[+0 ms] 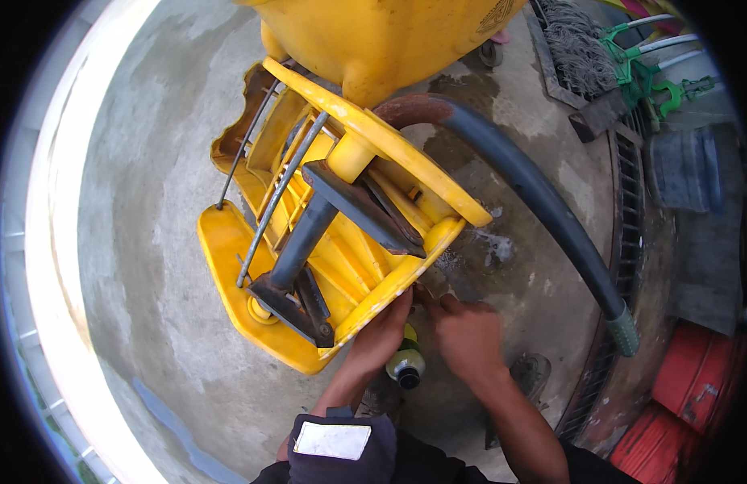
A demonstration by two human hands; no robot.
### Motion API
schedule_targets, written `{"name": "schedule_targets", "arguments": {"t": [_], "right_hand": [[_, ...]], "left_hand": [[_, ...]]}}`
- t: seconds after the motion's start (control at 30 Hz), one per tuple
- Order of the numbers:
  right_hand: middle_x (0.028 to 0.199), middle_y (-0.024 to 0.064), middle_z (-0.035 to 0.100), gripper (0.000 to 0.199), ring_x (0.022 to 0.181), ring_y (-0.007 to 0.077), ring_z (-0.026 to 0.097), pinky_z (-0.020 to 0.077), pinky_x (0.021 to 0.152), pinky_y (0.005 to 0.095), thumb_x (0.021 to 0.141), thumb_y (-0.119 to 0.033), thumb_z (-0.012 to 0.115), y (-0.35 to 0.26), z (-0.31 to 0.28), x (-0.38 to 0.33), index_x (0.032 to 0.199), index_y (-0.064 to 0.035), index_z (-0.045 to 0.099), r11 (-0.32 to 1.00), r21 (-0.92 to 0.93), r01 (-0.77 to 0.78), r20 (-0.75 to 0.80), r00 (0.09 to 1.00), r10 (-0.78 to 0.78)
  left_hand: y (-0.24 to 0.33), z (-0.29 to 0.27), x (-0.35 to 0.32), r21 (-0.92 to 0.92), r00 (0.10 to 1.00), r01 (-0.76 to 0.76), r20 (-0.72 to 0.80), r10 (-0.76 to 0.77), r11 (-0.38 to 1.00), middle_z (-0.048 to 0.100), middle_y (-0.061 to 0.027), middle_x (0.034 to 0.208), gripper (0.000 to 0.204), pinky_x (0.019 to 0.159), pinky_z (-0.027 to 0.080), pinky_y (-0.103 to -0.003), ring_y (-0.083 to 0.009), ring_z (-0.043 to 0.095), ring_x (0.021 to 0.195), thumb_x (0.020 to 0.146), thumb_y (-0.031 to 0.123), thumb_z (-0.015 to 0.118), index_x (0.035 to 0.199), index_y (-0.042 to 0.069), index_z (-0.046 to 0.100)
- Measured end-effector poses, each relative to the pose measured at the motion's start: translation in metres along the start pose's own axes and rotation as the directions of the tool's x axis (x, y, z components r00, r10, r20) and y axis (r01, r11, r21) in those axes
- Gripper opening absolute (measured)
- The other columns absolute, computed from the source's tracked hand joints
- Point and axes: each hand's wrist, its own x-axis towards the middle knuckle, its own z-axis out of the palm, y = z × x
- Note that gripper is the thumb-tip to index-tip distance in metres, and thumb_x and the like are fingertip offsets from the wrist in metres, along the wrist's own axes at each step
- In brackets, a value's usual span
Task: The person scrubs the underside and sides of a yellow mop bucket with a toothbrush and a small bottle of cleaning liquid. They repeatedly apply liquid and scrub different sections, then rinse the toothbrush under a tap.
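Note:
A yellow mop wringer [365,266] with dark metal plates and grey rods is tipped at an angle in front of me. Its long, curved black handle [518,165] sweeps to the right and ends in a green grip. My left hand [383,327] is against the wringer's near edge and holds it there, most of its fingers hidden by the plastic. Close beside that edge, my right hand [468,332] is closed, its fingertips by the wringer's underside; whatever they pinch is hidden. Below and between my hands is a bottle [407,360] with a black cap and yellowish contents.
Beyond the wringer stands a large yellow bucket [373,36]. Mops with green clamps [627,56] lie at the far right. A drain grate [629,210] runs along the right side, near a bluish container [686,169] and red boxes [692,379]. The concrete floor [164,266] has wet patches.

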Motion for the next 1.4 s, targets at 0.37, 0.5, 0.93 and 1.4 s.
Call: {"name": "schedule_targets", "arguments": {"t": [0.37, 0.5, 0.93, 1.4], "right_hand": [[0.091, 0.006, 0.077, 0.041, 0.077, 0.0332, 0.078, 0.0629, 0.07, 0.0475, 0.092, -0.017, 0.079, 0.014, 0.015, -0.01, 0.133, -0.0224, 0.082, 0.972, 0.232, -0.043, 0.001, 0.999, 0.044], [0.099, 0.011, 0.078, 0.046, 0.082, 0.0367, 0.078, 0.0636, 0.074, 0.048, 0.094, -0.019, 0.079, 0.008, 0.025, -0.013, 0.14, -0.0167, 0.078, 0.98, 0.184, -0.07, 0.023, 0.997, 0.067], [0.149, 0.0207, 0.06, 0.069, 0.137, 0.0366, 0.062, 0.0564, 0.106, 0.0469, 0.097, -0.038, 0.085, 0.066, 0.051, -0.069, 0.154, -0.0058, 0.062, 0.597, 0.802, 0.034, -0.018, 0.999, -0.032], [0.136, 0.0118, 0.058, 0.038, 0.126, 0.0205, 0.06, 0.0475, 0.107, 0.0363, 0.122, -0.025, 0.049, -0.064, 0.106, -0.057, 0.139, 0.0015, 0.07, 0.001, 0.961, -0.277, 0.207, 0.721, 0.661]], "left_hand": [[-0.03, 0.003, 0.005, -0.017, 0.992, 0.09, 0.095, -0.088, 0.996, 0.073, -0.0119, 0.143, 0.045, 0.119, 0.046, -0.037, -0.0217, 0.065, 0.134, 0.122, 0.035, 0.055, 0.146, 0.001, 0.071], [-0.035, 0.002, 0.027, -0.135, 0.992, 0.056, 0.12, -0.039, 0.989, 0.073, -0.0122, 0.14, 0.043, 0.118, 0.047, -0.037, -0.0221, 0.066, 0.131, 0.122, 0.033, 0.055, 0.145, 0.001, 0.071], [-0.051, 0.031, 0.006, -0.317, 0.998, -0.01, 0.058, 0.03, 0.948, 0.067, -0.0093, 0.114, 0.036, 0.098, 0.06, -0.038, -0.0198, 0.07, 0.109, 0.125, 0.034, 0.048, 0.128, 0.002, 0.063], [-0.018, 0.03, 0.043, -0.445, 0.999, -0.01, 0.031, 0.027, 0.896, 0.065, -0.0064, 0.108, 0.033, 0.088, 0.06, -0.037, -0.0201, 0.068, 0.094, 0.124, 0.036, 0.049, 0.126, 0.005, 0.059]]}}
